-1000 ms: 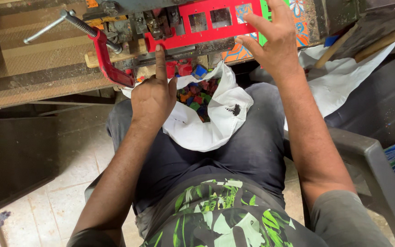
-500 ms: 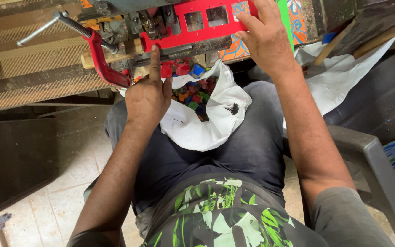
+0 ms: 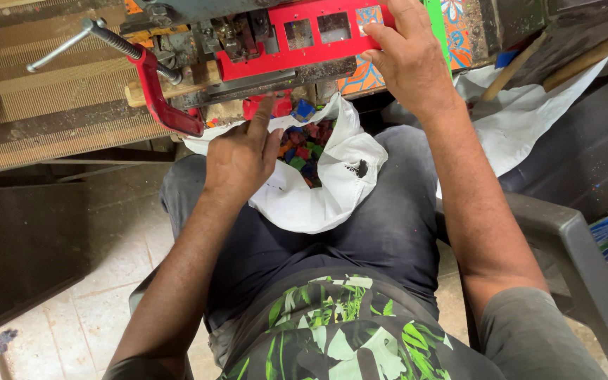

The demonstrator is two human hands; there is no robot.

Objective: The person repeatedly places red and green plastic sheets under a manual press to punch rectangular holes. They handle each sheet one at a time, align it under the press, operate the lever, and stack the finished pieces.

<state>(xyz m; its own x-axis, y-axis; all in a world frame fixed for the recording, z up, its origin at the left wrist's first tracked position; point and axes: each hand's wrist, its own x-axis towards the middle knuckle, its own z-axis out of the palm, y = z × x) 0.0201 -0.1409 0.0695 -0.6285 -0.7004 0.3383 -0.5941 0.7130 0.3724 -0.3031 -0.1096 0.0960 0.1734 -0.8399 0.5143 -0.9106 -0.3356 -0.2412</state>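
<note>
I sit at a wooden bench with a white sack (image 3: 318, 197) on my lap, open and full of small coloured plastic pieces (image 3: 305, 144). My left hand (image 3: 242, 158) rests on the sack's left rim, index finger stretched up towards the underside of a metal press (image 3: 248, 56). My right hand (image 3: 411, 60) grips the right end of a flat red plastic strip with rectangular cut-outs (image 3: 297, 39) lying in the press. What the left fingers hold, if anything, is hidden.
A red screw clamp (image 3: 155, 91) with a steel handle fixes the press to the bench (image 3: 51, 105). More white cloth (image 3: 529, 119) lies at the right, with a grey chair arm (image 3: 578, 260) and colourful stacked items at the far right edge. Tiled floor below left.
My left hand has slid slightly down and right along the sack rim. My right hand stays on the red strip, which has shifted a little in the press.
</note>
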